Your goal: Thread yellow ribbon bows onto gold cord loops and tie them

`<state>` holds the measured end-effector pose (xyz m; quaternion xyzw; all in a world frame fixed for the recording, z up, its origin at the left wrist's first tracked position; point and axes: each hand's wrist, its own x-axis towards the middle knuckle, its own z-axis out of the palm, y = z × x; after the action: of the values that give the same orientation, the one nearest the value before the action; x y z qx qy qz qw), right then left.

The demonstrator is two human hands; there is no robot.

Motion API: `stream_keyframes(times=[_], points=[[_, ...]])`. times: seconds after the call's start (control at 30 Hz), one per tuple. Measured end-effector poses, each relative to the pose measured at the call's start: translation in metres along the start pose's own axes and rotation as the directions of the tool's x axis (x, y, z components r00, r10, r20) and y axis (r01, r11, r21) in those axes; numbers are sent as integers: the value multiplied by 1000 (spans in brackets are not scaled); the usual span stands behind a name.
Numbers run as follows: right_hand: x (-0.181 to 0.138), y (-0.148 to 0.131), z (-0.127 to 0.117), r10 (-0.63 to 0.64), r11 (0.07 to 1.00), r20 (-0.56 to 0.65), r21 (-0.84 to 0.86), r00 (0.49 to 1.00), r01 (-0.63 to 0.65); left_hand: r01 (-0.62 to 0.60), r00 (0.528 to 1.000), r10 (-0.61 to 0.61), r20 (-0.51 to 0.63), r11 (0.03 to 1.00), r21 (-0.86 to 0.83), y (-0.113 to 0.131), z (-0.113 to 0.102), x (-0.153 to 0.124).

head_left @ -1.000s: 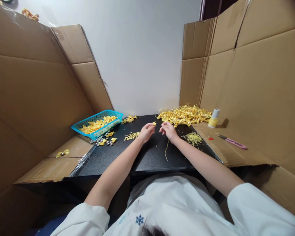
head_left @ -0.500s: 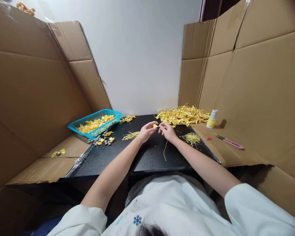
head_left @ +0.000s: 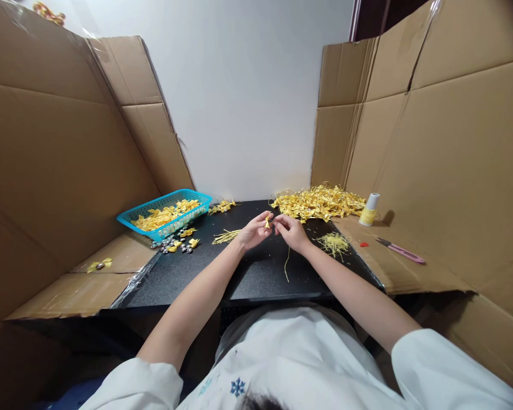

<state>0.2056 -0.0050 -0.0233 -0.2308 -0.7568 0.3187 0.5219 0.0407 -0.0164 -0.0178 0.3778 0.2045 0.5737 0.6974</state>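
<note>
Over the middle of the black table (head_left: 188, 282), my left hand (head_left: 251, 233) is closed on a small yellow ribbon bow (head_left: 267, 223) between thumb and fingers. Close by on its right, my right hand (head_left: 293, 233) has its thumb and fingertips pinched together on a thin yellow cord. The loose end of that cord (head_left: 286, 266) hangs below the hand. Where the cord meets the bow is too small to make out. A bundle of yellow cord lengths (head_left: 226, 237) lies just left of my left hand.
At the left is a blue basket (head_left: 162, 232) of yellow bows, with silver beads (head_left: 171, 245) before it. A heap of yellow bows (head_left: 320, 202) lies at the back right. Beyond are short cord scraps (head_left: 334, 244), a thread cone (head_left: 370, 209) and a pink-handled cutter (head_left: 402, 251). Cardboard walls (head_left: 453, 159) flank both sides.
The bow has turned more upright in my left hand, whose palm has tipped upward. My right fingertips have drawn in closer together and slightly lower.
</note>
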Motion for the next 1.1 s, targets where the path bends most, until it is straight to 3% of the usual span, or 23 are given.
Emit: stream_keyframes(times=[0.4, 1.1], points=[[-1, -6, -3, -57, 990, -30, -134, 998, 53, 51, 997, -47, 60, 997, -57, 1, 0, -3], [-1, -5, -3, -63, 985, -10, -158, 998, 61, 67, 996, -64, 61, 997, -49, 1, -1, -3]])
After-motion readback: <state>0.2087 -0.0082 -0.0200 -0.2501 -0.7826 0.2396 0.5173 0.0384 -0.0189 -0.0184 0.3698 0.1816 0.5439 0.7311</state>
